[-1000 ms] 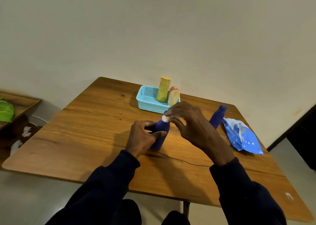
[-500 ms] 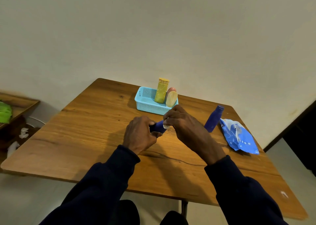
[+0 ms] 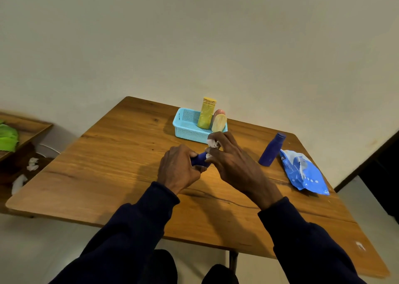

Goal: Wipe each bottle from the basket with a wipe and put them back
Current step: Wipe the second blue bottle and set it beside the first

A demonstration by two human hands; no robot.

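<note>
My left hand (image 3: 178, 168) grips a dark blue bottle (image 3: 199, 160), which lies tilted over above the table and is mostly hidden by both hands. My right hand (image 3: 230, 160) pinches a crumpled white wipe (image 3: 212, 143) against the bottle's far end. Behind the hands stands a light blue basket (image 3: 185, 124) holding a tall yellow bottle (image 3: 206, 113), a cream bottle (image 3: 219, 123) and a pink one (image 3: 219, 112) behind it. A second dark blue bottle (image 3: 271, 150) stands upright on the table to the right.
A blue pack of wipes (image 3: 304, 171) lies at the table's right edge, next to the standing blue bottle. The wooden table (image 3: 108, 165) has bare surface on its left half. A low shelf with a green cloth (image 3: 7, 137) sits far left, crumpled white wipes (image 3: 32, 164) below it.
The blue bottle stood upright a second ago; my left hand has tipped it over toward the horizontal. My right hand with the wipe stays at the bottle's top end.
</note>
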